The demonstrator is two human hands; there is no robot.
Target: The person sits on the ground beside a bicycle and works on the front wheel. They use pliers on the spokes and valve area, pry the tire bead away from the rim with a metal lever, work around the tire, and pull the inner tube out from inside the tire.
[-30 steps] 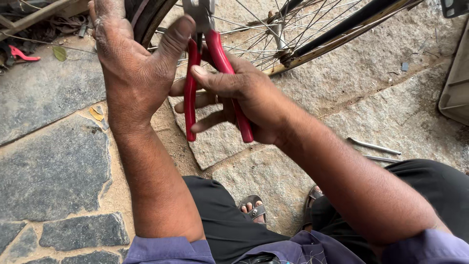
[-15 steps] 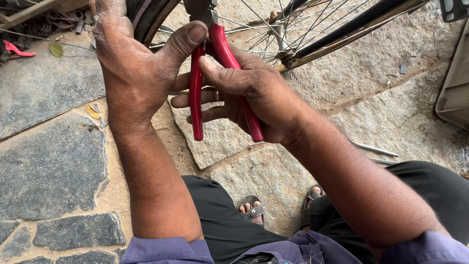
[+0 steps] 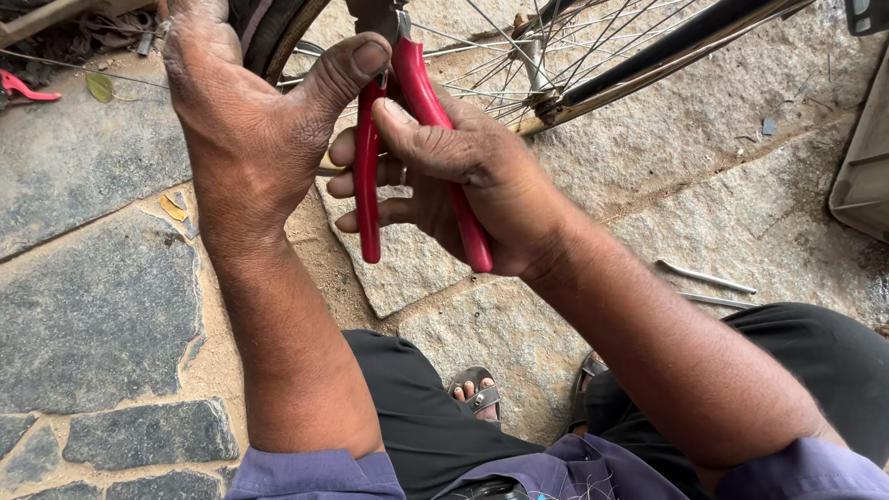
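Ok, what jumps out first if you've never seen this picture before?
Red-handled pliers at top centre, gripped by the right hand, with the left hand pressing its thumb on them. Behind, a bicycle wheel with thin spokes stands on the stone paving.

Your pliers (image 3: 421, 139) wear glossy red plastic sleeves; the spokes (image 3: 519, 56) are bare metal, the stone paving (image 3: 102, 306) rough and matt.

Two metal rods (image 3: 708, 278) lie on the stone paving (image 3: 93, 315) (a dry leaf (image 3: 100, 86) sits farther left).
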